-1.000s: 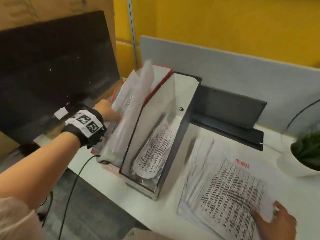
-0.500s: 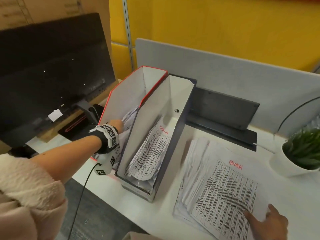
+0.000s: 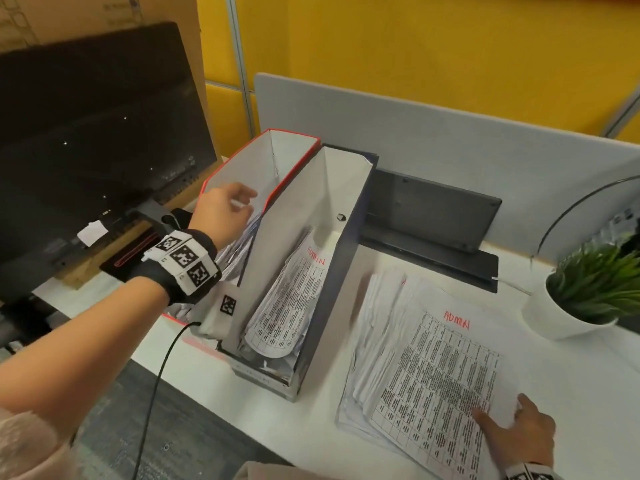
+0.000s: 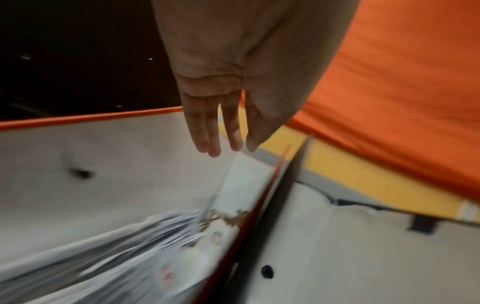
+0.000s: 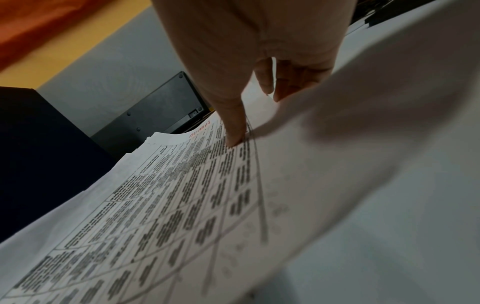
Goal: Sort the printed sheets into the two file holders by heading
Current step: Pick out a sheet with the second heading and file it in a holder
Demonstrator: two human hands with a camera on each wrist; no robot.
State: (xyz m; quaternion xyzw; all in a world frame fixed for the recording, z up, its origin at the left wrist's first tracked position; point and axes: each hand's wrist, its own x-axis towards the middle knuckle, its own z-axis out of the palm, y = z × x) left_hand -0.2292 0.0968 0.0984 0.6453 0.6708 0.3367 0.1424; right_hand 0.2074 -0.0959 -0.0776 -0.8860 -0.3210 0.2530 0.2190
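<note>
Two file holders stand side by side in the head view: a red-edged one [image 3: 294, 137] on the left and a dark one [image 3: 346, 271] on the right, which holds sheets headed ADMIN [image 3: 287, 299]. My left hand [image 3: 239, 206] hovers over the red holder's mouth with relaxed fingers [image 4: 215, 133] and holds nothing; sheets [image 4: 116, 246] lie in the holder below it. A stack of printed sheets [image 3: 415, 358], headed ADMIN on top, lies right of the holders. My right hand [image 3: 512, 427] is at its near corner. The thumb [image 5: 233, 133] presses the top sheet [image 5: 155, 205], whose edge curls up against the fingers.
A dark monitor [image 3: 86, 150] stands left of the holders. A black device [image 3: 433, 216] leans on the grey partition [image 3: 450, 133] behind them. A plant in a white pot [image 3: 571, 317] sits at the right. The white desk's front edge [image 3: 242, 420] runs below the holders.
My left hand put a sheet down into the red holder, let it go and rose out empty. My right hand stayed on the stack, and the top sheet's edge now curls up.
</note>
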